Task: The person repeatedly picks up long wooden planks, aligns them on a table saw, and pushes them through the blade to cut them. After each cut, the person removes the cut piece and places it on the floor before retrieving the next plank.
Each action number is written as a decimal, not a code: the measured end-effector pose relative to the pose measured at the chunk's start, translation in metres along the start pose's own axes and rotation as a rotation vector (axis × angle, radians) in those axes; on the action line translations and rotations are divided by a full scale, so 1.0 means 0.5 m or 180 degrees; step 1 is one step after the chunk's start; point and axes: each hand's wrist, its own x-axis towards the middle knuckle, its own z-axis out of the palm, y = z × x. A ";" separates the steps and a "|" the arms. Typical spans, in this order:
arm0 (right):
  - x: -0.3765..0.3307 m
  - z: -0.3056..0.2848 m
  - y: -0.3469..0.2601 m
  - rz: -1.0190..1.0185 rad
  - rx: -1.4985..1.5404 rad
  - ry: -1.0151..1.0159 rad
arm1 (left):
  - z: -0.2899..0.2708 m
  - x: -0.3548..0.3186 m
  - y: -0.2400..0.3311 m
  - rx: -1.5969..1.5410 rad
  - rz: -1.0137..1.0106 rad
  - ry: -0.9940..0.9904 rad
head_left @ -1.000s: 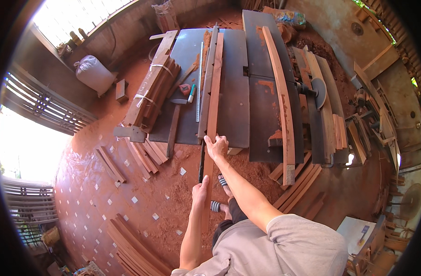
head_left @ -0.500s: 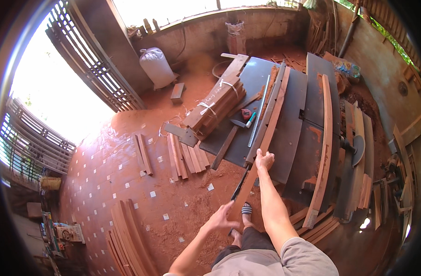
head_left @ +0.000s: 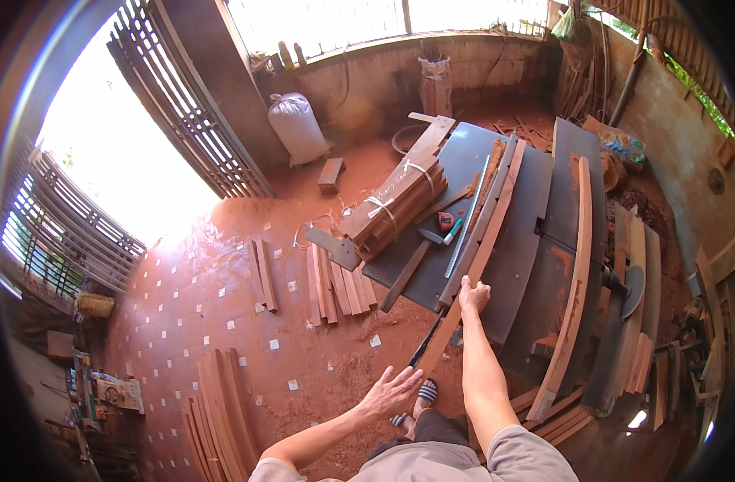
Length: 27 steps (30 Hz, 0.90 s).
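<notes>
A long reddish wooden strip [head_left: 497, 210] lies on the dark machine table [head_left: 524, 217], along a dark straight fence bar [head_left: 472, 237]. Its near end juts past the table edge toward me. My right hand [head_left: 474, 297] is closed round the strip close to that edge, thumb on top. My left hand [head_left: 391, 394] is open at the near end, fingers stretched out, fingertips at the wood; whether they press on it I cannot tell. Left of the fence lie a steel ruler [head_left: 468, 215], a red tape measure [head_left: 446, 221], a teal-and-white marker [head_left: 453, 232] and a wooden-handled hammer [head_left: 407, 275].
A tied bundle of boards [head_left: 399, 201] rests on the table's left. To the right, another long strip [head_left: 575, 277] lies across the dark tabletops. Stacked strips [head_left: 214, 410] and short pieces [head_left: 335, 285] lie on the tiled floor. A white sack [head_left: 297, 128] stands by the wall.
The view has shifted, so the scene sits lower and further right. My left hand's fingers have flattened and spread at the strip's near end. My right hand keeps its grip.
</notes>
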 end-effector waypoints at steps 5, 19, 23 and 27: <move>0.037 -0.002 -0.010 0.0066 0.0008 -0.0037 | -0.001 0.036 0.002 0.0229 -0.0071 0.0003; 0.058 0.011 0.052 0.0171 0.0186 -0.0308 | 0.013 0.138 -0.043 0.0260 0.0013 0.0291; -0.069 0.010 0.071 -0.0037 0.0132 -0.0255 | 0.024 0.153 -0.062 0.0248 -0.0005 0.0307; -0.156 -0.010 0.116 -0.0148 0.0181 -0.0260 | -0.007 0.184 -0.066 0.0352 0.0066 0.0107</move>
